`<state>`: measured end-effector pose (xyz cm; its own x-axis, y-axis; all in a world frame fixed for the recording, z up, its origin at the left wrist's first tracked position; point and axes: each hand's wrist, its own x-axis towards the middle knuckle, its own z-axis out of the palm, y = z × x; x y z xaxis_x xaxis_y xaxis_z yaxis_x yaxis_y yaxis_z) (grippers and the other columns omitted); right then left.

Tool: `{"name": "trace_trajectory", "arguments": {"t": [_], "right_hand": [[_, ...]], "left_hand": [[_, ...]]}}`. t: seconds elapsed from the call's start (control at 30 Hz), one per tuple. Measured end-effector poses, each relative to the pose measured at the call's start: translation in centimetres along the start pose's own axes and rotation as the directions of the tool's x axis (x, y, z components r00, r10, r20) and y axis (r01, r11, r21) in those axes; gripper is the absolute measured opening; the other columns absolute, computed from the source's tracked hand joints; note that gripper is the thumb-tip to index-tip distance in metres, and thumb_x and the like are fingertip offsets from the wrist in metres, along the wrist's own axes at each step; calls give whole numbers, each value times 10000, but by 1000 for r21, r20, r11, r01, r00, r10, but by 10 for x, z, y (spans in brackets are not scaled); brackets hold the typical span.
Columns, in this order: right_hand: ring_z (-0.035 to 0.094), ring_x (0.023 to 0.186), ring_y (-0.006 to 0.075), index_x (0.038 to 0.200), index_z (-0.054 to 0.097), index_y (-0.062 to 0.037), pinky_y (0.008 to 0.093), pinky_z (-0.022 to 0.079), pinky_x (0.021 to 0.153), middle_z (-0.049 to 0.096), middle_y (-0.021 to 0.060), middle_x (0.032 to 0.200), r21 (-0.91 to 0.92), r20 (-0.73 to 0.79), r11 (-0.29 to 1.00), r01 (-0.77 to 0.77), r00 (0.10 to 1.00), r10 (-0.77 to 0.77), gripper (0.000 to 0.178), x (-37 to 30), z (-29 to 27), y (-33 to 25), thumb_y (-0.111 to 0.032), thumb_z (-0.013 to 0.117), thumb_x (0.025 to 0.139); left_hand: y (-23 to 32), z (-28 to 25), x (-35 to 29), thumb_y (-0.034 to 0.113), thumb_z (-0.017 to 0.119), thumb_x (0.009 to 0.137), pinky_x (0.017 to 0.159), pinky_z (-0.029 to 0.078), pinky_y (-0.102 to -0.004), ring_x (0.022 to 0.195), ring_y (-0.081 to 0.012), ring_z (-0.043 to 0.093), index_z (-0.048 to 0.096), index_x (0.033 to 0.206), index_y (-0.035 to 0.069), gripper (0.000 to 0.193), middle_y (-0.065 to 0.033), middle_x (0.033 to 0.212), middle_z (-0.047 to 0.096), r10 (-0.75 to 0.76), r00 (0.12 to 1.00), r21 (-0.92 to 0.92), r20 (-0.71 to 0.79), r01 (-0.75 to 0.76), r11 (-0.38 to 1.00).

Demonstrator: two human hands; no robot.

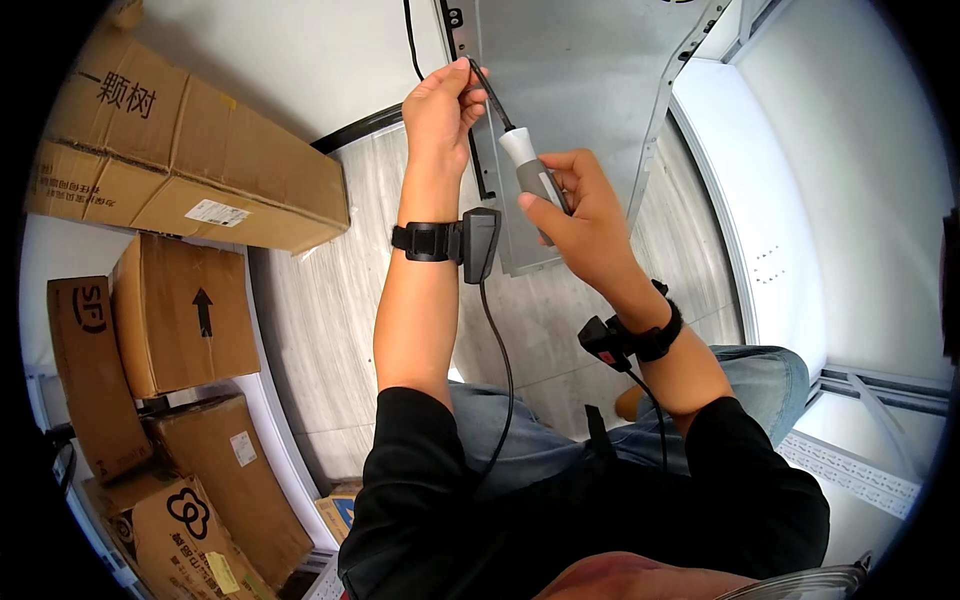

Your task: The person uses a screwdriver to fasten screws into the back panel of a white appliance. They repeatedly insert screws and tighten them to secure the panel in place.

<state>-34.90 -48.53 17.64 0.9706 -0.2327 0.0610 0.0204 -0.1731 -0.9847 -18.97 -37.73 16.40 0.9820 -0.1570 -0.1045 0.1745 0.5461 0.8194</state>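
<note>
A screwdriver (541,184) with a grey and white handle and a dark shaft points up and to the left. My right hand (588,215) is wrapped around its handle. At the far end of the shaft, my left hand (441,100) is closed, thumb and fingertips pinched around the tip. Whether a small screw sits between those fingers is hidden. Both hands are over the left edge of a large grey metal panel (570,90), where a dark strip (482,165) with holes runs along the side.
Brown cardboard boxes (215,165) are stacked along the left, several more (225,470) below them. Pale wood-look floor (320,330) lies under my arms. A black cable (411,35) hangs beside the panel's top left. Devices strapped to my wrists trail cables (508,365) toward my body.
</note>
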Motion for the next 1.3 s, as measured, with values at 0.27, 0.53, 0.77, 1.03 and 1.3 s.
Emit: {"name": "trace_trajectory", "arguments": {"t": [0.27,0.53,0.77,1.03,1.3], "right_hand": [[564,698,127,1067,465,2,283,448,633,608,85,798,39,4,999,12,1000,-12,375,6,9,-8,-147,660,783],[538,565,109,1031,443,8,269,422,521,594,73,731,108,38,994,-35,999,31,336,7,9,-17,-116,643,792],[546,542,111,1041,417,16,270,423,478,588,84,730,171,56,985,-36,998,27,345,8,11,-13,-91,635,795],[571,574,138,1069,374,44,284,491,495,593,118,819,305,127,946,-105,989,69,372,8,17,-16,-86,617,820],[611,608,161,1181,377,27,282,493,495,604,131,875,458,261,822,-338,935,239,382,5,14,-18,-166,535,892]], "left_hand": [[4,3,2,111,601,878,552,446,-213,590,-79,504,604,995,-8,168,-76,855,655,86,996,51,-23,-85,995],[6,4,7,69,615,850,505,419,-198,558,-69,497,603,986,-21,164,-90,815,659,43,999,-24,-25,-44,999],[5,1,9,75,610,851,519,427,-204,563,-69,497,599,978,-17,157,-84,811,655,11,1000,16,-28,-10,1000],[15,-4,3,144,531,911,528,445,-202,567,-72,518,598,988,-9,184,-87,808,657,-72,994,156,87,57,986],[24,-8,-8,161,483,934,528,430,-194,560,-58,511,596,1000,-6,212,-72,762,650,-173,941,259,292,96,961]]}}
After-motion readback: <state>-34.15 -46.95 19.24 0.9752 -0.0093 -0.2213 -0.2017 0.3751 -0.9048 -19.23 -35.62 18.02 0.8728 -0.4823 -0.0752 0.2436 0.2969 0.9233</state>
